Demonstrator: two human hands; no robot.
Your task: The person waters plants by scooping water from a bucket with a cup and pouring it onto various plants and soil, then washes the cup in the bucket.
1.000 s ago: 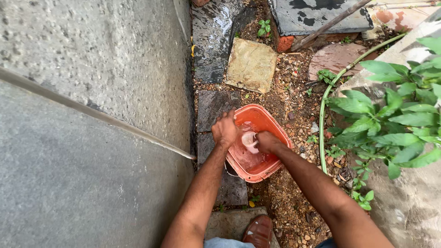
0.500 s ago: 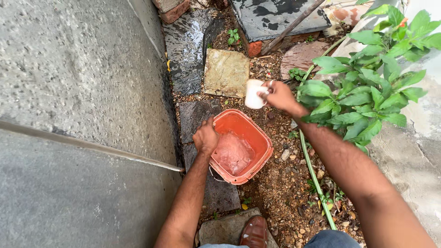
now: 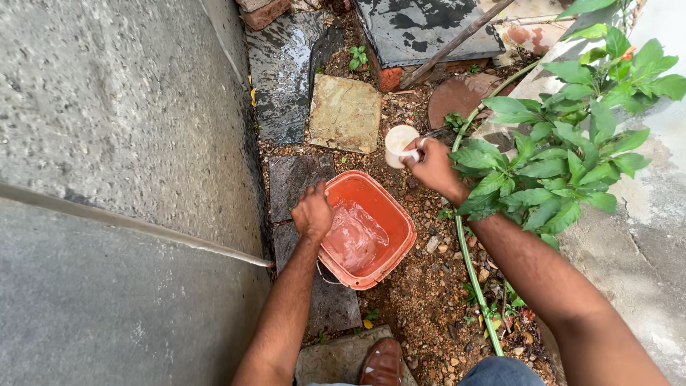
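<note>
**Mug lifted beside the bucket**

Your left hand (image 3: 312, 212) grips the rim of the orange bucket (image 3: 364, 229) at its 9 o'clock edge. The bucket sits on gravel ground (image 3: 429, 286), water inside. Your right hand (image 3: 431, 165) is closed on the handle of a white mug (image 3: 397, 144), held at the bucket's 1 o'clock, just beside the leafy plant (image 3: 564, 150).

Left hand (image 3: 312, 212): fingers curled shut, arm reaching straight down.
Right hand (image 3: 431, 165): closed tight, arm stretched forward.
</note>
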